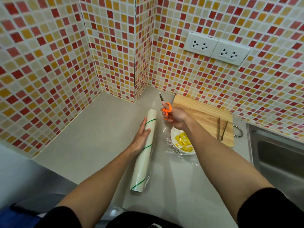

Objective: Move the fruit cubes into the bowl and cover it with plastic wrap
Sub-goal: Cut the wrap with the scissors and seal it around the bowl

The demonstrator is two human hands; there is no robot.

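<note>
Left hand (141, 137) lies flat on the plastic wrap roll (144, 150), fingers straight and together, pressing it to the grey tabletop (92, 132). Right hand (176, 118), above the film, grips orange scissors (166, 109), fingers curled through the handles, blades closed. White bowl (174, 142) of yellow fruit cubes (184, 143) sits under clear film, beside the wooden cutting board (202, 117) carrying tongs (222, 129).

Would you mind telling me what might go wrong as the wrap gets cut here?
1. The scissors point away near the wall, so the cut may tear the plastic wrap sheet unevenly.
2. The left hand only rests on the roll; it might roll.
3. Tugging the film could shift the bowl.
</note>
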